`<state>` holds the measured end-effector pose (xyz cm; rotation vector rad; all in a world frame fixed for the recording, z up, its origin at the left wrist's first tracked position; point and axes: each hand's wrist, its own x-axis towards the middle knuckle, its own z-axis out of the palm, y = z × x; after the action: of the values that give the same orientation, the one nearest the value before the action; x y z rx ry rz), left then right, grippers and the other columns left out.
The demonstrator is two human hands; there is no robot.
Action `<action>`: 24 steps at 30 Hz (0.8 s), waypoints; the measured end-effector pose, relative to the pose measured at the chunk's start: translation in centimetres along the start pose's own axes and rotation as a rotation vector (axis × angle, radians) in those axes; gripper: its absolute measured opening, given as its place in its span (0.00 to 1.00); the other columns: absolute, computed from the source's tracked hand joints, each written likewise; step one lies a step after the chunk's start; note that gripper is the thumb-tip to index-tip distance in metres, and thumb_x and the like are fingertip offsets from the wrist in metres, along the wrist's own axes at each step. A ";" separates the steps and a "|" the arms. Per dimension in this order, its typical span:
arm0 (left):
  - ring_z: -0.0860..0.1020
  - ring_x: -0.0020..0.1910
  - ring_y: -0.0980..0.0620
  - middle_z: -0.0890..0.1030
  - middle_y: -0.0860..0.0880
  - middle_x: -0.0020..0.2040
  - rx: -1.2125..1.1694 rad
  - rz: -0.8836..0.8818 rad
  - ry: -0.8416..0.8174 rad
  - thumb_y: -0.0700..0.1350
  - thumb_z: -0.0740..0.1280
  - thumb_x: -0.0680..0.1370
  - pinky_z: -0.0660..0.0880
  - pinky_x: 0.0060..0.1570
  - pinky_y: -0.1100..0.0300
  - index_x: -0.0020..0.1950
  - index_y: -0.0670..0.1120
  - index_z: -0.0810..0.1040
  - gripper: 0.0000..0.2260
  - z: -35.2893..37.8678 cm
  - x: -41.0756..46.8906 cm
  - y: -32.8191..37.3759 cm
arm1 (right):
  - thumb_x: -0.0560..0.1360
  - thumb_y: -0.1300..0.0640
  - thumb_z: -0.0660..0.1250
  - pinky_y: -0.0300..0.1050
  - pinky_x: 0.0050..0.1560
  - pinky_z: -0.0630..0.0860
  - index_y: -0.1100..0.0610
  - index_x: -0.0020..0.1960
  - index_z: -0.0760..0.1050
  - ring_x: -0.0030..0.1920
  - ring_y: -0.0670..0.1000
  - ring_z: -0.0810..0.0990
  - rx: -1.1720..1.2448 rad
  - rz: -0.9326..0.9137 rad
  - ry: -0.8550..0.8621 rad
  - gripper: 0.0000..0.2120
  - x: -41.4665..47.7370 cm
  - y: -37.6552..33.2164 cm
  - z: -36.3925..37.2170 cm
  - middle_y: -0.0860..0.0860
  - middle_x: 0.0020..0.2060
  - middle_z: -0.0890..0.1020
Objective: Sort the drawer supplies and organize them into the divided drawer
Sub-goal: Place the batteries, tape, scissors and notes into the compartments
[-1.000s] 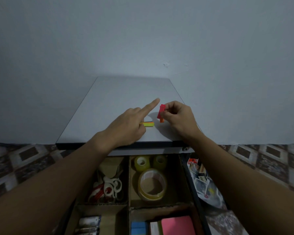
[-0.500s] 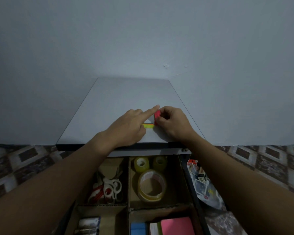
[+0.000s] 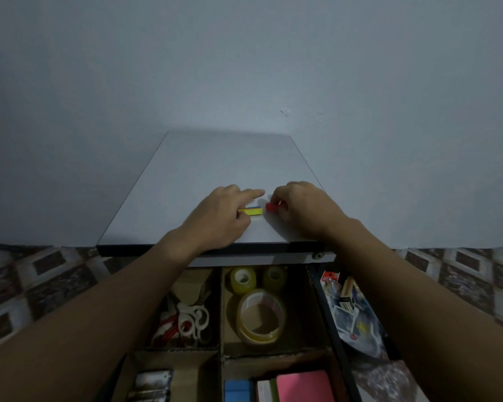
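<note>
On the grey cabinet top (image 3: 209, 166) my left hand (image 3: 224, 213) rests over a small yellow, green and blue strip of sticky flags (image 3: 251, 211), index finger stretched forward, thumb against the strip. Just right of it, my right hand (image 3: 302, 208) pinches a small red and orange strip of sticky flags (image 3: 271, 207) down at the surface. Below, the divided drawer (image 3: 221, 314) stands open. It holds scissors (image 3: 186, 320), three tape rolls (image 3: 260, 316), batteries (image 3: 151, 381) and pink sticky notes (image 3: 301, 385) in separate compartments.
A clear plastic bag (image 3: 352, 314) with small boxes and cards lies on the patterned floor right of the drawer. A grey wall stands close behind the cabinet. Blue notes (image 3: 238, 390) sit left of the pink ones.
My right hand has lowered the red flags from above the top down to the surface beside the yellow strip. My left index finger has dropped lower.
</note>
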<state>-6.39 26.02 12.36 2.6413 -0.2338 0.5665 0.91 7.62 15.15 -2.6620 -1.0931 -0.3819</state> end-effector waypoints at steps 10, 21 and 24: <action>0.65 0.51 0.54 0.68 0.53 0.48 0.080 -0.013 -0.086 0.44 0.57 0.80 0.66 0.51 0.57 0.74 0.56 0.71 0.22 0.2 0.7 0.4 | 0.78 0.50 0.67 0.40 0.45 0.69 0.56 0.52 0.83 0.46 0.50 0.76 0.180 0.151 -0.045 0.11 0.3 0.4 0.2 0.54 0.50 0.83; 0.68 0.57 0.51 0.70 0.52 0.53 0.104 -0.086 -0.149 0.47 0.58 0.81 0.71 0.60 0.49 0.76 0.53 0.70 0.22 0.1 1.0 1.3 | 0.79 0.52 0.65 0.41 0.46 0.68 0.59 0.54 0.82 0.46 0.51 0.76 0.163 0.134 -0.064 0.12 0.7 0.2 0.1 0.56 0.50 0.82; 0.69 0.57 0.50 0.69 0.52 0.52 0.104 -0.092 -0.182 0.48 0.57 0.81 0.71 0.59 0.48 0.75 0.55 0.70 0.22 -0.1 1.2 1.5 | 0.78 0.53 0.66 0.39 0.47 0.69 0.57 0.54 0.83 0.47 0.52 0.78 0.187 0.128 -0.047 0.11 0.6 0.3 0.1 0.56 0.50 0.83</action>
<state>-5.66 24.65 13.49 2.7899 -0.1397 0.3156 1.52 7.84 15.22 -2.5683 -0.9167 -0.1840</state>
